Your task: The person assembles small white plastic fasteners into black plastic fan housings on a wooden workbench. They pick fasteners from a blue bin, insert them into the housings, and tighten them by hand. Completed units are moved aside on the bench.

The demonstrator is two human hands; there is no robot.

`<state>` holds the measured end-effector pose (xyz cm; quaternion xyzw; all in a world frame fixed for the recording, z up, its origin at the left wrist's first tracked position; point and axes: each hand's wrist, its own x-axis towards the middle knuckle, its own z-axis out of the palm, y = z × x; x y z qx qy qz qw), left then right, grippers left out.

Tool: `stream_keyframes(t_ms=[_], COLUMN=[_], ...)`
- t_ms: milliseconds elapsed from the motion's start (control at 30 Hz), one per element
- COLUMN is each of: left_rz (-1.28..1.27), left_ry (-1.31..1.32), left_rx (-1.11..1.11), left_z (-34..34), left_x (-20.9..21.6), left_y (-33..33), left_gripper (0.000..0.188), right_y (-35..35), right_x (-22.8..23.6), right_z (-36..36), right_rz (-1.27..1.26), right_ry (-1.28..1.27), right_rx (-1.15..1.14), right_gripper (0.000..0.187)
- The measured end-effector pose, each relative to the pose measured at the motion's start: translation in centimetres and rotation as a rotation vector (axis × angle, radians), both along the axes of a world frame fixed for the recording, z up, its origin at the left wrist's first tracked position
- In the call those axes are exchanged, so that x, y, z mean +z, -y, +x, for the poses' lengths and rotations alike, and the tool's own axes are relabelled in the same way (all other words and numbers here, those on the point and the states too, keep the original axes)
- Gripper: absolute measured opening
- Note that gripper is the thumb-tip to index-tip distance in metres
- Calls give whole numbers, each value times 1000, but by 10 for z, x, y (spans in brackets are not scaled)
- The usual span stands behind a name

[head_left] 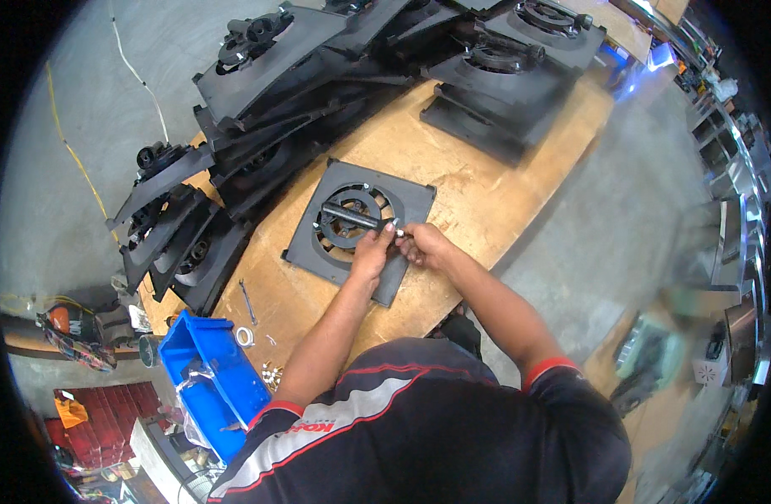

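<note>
A square black plate (pixel 305 244) lies at an angle on the wooden table, with a round slotted opening in its middle. Across that opening runs a black tube (pixel 345 215). My left hand (pixel 371 256) is closed, its thumb and fingers at the tube's right end. Just beside it, over the plate's right side, my right hand (pixel 426 245) has its fingers pinched together. A small pale fitting (pixel 399 233) shows between the two hands at the right fingertips. What else the right fingers hold is hidden.
Black plates with round fittings (pixel 268 92) are piled along the table's far left, more (pixel 520 92) at its far right. A blue bin (pixel 221 370) stands near left, by a wrench (pixel 248 302), a white ring (pixel 245 337) and brass fittings (pixel 272 375). The table (pixel 536 197) ends diagonally at right.
</note>
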<state>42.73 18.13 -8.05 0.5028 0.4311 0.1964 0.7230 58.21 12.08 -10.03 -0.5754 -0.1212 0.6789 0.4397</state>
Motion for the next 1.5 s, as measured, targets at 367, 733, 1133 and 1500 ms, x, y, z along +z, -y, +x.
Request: stream_keyframes(t_ms=[367, 733, 1133, 1500], left_rz=[-45, -41, -38, 129], left_ry=[64, 39, 63, -137], left_rx=[76, 84, 79, 30], left_z=[1, 2, 2, 1], left_x=[5, 4, 9, 11], left_y=[6, 6, 5, 6], left_gripper=[34, 37, 33, 41], right_y=[25, 31, 7, 23], right_x=[3, 5, -10, -25], right_z=[-34, -24, -6, -42], right_rz=[519, 339, 190, 392], right_ry=[1439, 1009, 27, 578], right_rx=[32, -52, -60, -81], right_gripper=[37, 39, 21, 31])
